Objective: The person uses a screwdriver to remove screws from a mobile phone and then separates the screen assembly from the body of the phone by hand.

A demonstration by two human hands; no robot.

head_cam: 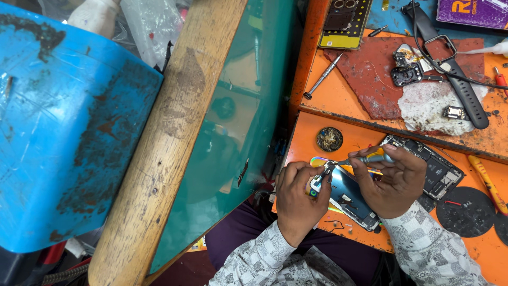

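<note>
Right hand: screwdriver tip pointing left

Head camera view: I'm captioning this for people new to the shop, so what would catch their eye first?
First, the big scuffed blue container filling the left side, beside a worn wooden plank and a green glass sheet. Then the bright orange bench on the right, where the left hand steadies a small part over a phone screen panel while the right hand holds a slim screwdriver to it, an opened phone just beyond.
</note>
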